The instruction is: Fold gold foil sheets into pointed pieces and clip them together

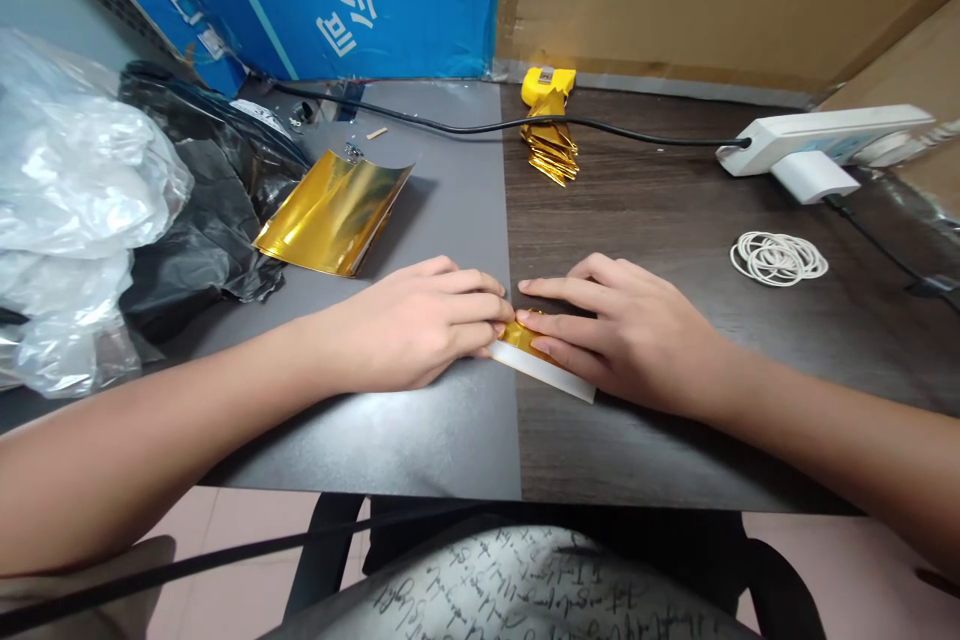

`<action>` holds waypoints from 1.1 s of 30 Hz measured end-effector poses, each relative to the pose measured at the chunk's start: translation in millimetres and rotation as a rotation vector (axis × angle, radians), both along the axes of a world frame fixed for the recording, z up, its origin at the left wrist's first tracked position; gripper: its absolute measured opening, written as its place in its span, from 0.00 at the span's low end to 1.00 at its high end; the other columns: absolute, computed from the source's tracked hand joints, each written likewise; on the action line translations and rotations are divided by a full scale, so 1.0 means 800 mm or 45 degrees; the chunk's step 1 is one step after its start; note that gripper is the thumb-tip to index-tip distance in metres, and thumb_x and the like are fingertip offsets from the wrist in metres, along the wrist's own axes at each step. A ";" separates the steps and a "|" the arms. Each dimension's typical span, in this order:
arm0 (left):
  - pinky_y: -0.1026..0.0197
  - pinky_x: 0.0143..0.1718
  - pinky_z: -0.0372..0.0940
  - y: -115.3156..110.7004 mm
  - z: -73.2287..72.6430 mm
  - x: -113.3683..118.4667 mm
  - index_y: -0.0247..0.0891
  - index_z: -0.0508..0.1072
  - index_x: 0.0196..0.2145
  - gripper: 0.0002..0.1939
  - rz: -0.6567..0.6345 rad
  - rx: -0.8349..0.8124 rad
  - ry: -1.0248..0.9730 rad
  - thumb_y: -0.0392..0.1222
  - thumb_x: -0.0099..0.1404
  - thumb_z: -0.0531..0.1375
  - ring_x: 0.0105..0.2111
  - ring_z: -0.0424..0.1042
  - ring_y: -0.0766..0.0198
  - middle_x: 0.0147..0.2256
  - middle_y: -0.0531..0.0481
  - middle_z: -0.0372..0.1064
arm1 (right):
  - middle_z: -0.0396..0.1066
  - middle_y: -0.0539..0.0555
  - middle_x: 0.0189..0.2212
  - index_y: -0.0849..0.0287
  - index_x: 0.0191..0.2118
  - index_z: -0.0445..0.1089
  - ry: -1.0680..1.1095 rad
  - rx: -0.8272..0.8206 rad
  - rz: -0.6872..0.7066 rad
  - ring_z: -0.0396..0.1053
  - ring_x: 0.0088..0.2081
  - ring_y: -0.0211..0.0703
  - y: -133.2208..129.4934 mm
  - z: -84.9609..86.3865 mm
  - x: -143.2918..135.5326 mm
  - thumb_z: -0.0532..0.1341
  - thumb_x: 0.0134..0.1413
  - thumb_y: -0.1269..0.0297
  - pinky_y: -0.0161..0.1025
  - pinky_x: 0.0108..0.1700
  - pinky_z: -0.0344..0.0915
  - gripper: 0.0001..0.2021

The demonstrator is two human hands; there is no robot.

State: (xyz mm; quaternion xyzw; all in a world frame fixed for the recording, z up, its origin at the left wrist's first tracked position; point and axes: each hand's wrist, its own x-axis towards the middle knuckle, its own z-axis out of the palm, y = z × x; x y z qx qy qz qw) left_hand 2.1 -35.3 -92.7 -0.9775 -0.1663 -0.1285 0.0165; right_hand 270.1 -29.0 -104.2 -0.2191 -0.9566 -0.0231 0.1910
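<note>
A small piece of gold foil paper [517, 332] with a white strip along its near edge lies on the table between my hands. It looks folded or creased, and part of it is hidden under fingers. My left hand [442, 320] has its fingers closed together at the paper's left end, with the thumb tucked low. Over the right part lies my right hand [622, 325], its fingers stretched out and spread, the fingertips pressing on the foil. To the upper left rests a curved stack of gold foil sheets [337, 215]. Folded gold pieces [551, 145] are piled farther back.
A yellow tape measure [547, 83] sits by the cardboard [712, 10] at the back. A black cable [450, 129] runs to a white power strip [832, 140]. White rubber bands [778, 258] lie at right. Clear plastic [82, 160] and black bags [202, 190] crowd the left side.
</note>
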 end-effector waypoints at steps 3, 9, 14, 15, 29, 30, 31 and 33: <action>0.54 0.48 0.61 -0.003 0.002 0.000 0.34 0.78 0.42 0.16 -0.025 0.085 0.061 0.37 0.78 0.50 0.56 0.70 0.56 0.52 0.46 0.76 | 0.75 0.57 0.54 0.55 0.48 0.81 0.046 -0.079 -0.023 0.68 0.46 0.52 0.002 -0.001 0.002 0.60 0.68 0.60 0.50 0.45 0.70 0.12; 0.54 0.50 0.60 -0.008 0.006 0.001 0.33 0.78 0.44 0.18 -0.020 0.134 0.096 0.36 0.79 0.47 0.60 0.67 0.57 0.54 0.46 0.74 | 0.75 0.59 0.53 0.54 0.48 0.81 0.058 -0.146 -0.069 0.69 0.51 0.57 0.009 -0.002 0.009 0.62 0.67 0.60 0.54 0.49 0.71 0.12; 0.54 0.51 0.60 -0.007 0.004 0.002 0.33 0.77 0.46 0.17 -0.022 0.120 0.097 0.36 0.79 0.49 0.59 0.68 0.57 0.54 0.46 0.74 | 0.76 0.59 0.52 0.58 0.45 0.81 0.072 -0.054 -0.026 0.70 0.52 0.57 0.014 0.003 0.013 0.62 0.66 0.61 0.55 0.49 0.71 0.11; 0.54 0.50 0.61 -0.007 0.004 0.002 0.33 0.77 0.47 0.16 -0.022 0.115 0.100 0.36 0.79 0.49 0.59 0.69 0.57 0.55 0.46 0.74 | 0.76 0.60 0.52 0.59 0.44 0.81 0.083 -0.057 0.010 0.71 0.52 0.56 0.015 0.003 0.013 0.62 0.66 0.62 0.54 0.49 0.71 0.11; 0.54 0.52 0.64 0.008 0.008 -0.009 0.38 0.80 0.48 0.16 -0.010 -0.166 0.046 0.44 0.77 0.53 0.54 0.70 0.56 0.51 0.42 0.75 | 0.74 0.55 0.56 0.58 0.57 0.75 -0.110 -0.056 0.304 0.67 0.60 0.56 0.018 0.004 0.011 0.56 0.72 0.64 0.58 0.58 0.66 0.15; 0.53 0.53 0.64 0.010 0.008 -0.010 0.37 0.80 0.46 0.16 -0.009 -0.211 0.034 0.45 0.77 0.53 0.54 0.70 0.55 0.51 0.42 0.74 | 0.74 0.55 0.57 0.56 0.58 0.74 -0.127 -0.040 0.313 0.67 0.60 0.57 0.017 0.005 0.011 0.55 0.72 0.65 0.59 0.58 0.66 0.16; 0.52 0.54 0.64 0.011 0.008 -0.011 0.37 0.81 0.44 0.16 -0.010 -0.250 0.019 0.45 0.77 0.54 0.53 0.70 0.55 0.51 0.41 0.74 | 0.73 0.54 0.57 0.55 0.58 0.74 -0.142 -0.026 0.320 0.67 0.60 0.58 0.016 0.006 0.011 0.55 0.72 0.66 0.60 0.57 0.66 0.16; 0.51 0.55 0.64 0.014 0.009 -0.014 0.37 0.82 0.41 0.16 -0.009 -0.294 -0.005 0.45 0.76 0.55 0.53 0.70 0.54 0.52 0.40 0.73 | 0.72 0.55 0.58 0.54 0.59 0.73 -0.179 -0.007 0.321 0.67 0.60 0.61 0.014 0.008 0.012 0.54 0.72 0.68 0.62 0.56 0.66 0.17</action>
